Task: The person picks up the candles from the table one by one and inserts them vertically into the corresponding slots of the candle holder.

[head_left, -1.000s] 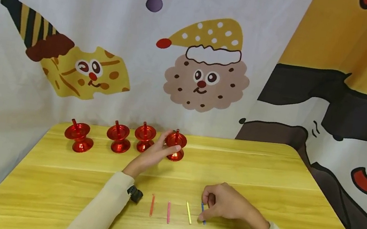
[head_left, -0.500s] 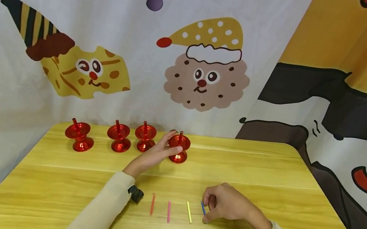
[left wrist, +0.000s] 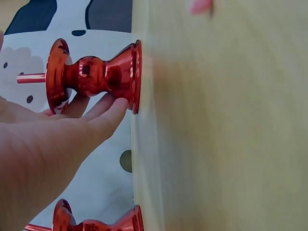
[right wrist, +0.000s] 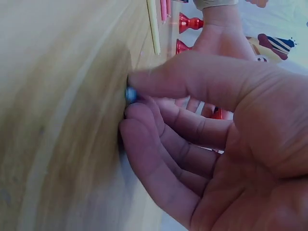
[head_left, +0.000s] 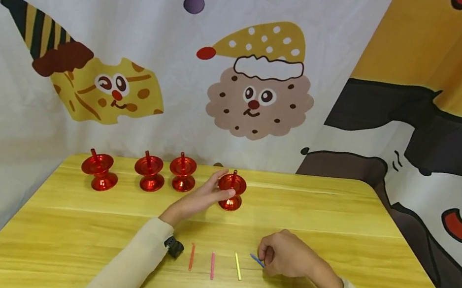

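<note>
My left hand (head_left: 200, 196) is at the rightmost red metal candle holder (head_left: 233, 184). In the left wrist view its extended fingers (left wrist: 108, 115) lie against the holder's side, low near the foot; the holder stands upright. My right hand (head_left: 292, 255) has its thumb and fingertips at a thin blue candle (head_left: 257, 259) close over the table. The right wrist view shows the candle's end (right wrist: 130, 95) pinched between thumb and fingers; the rest of it is hidden there. Left of it lie a yellow candle (head_left: 237, 266), a pink candle (head_left: 213, 266) and a red candle (head_left: 191, 257).
Three more red candle holders stand along the back left of the wooden table (head_left: 336, 219): left one (head_left: 104, 181), middle one (head_left: 151, 182), right one (head_left: 182, 183). A curtain (head_left: 345, 41) with cartoon prints hangs behind the table.
My left hand and the rightmost candle holder have moved to the right and slightly nearer. The blue candle has turned from nearly upright in view to slanting, with my right hand shifting slightly right.
</note>
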A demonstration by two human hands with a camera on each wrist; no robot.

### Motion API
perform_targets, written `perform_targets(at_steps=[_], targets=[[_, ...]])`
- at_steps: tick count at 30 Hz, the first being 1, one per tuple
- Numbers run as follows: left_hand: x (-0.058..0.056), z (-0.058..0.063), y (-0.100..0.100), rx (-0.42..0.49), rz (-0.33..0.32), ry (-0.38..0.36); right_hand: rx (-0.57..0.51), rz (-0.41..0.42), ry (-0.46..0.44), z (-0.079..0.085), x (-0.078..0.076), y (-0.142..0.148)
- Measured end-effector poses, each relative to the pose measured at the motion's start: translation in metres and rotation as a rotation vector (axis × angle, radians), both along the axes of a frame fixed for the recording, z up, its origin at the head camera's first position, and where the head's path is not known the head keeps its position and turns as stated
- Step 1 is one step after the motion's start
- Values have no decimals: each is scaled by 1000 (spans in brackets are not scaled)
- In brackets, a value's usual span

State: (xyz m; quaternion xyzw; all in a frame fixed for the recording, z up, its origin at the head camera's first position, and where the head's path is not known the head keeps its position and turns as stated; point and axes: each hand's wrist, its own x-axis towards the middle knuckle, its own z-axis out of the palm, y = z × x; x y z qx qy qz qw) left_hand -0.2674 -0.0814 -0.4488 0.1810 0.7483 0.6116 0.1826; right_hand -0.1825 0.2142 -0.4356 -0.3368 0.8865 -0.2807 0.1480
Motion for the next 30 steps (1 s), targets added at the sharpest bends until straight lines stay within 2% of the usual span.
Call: perform_targets(at_steps=[6,11,20,25,27,30], targets=[[3,-1,6,19,-21,-2,21,-10,46,-2,2,-3],[4,-3,12,36,-36,-9,-25,-7,46,-5,-2,-2],[4,-4,16,22,-45,-17,-247,33,-123,-11,-16,9],[5,-1,17,29,-74,-18,-315,0,-242,-7,-19,15],[5,-1,17,20,-78,-7,-330,-14,-249,-5,-20,16],[5,0,17,6,-81,7,-347,-16,-213,-3,-21,17]])
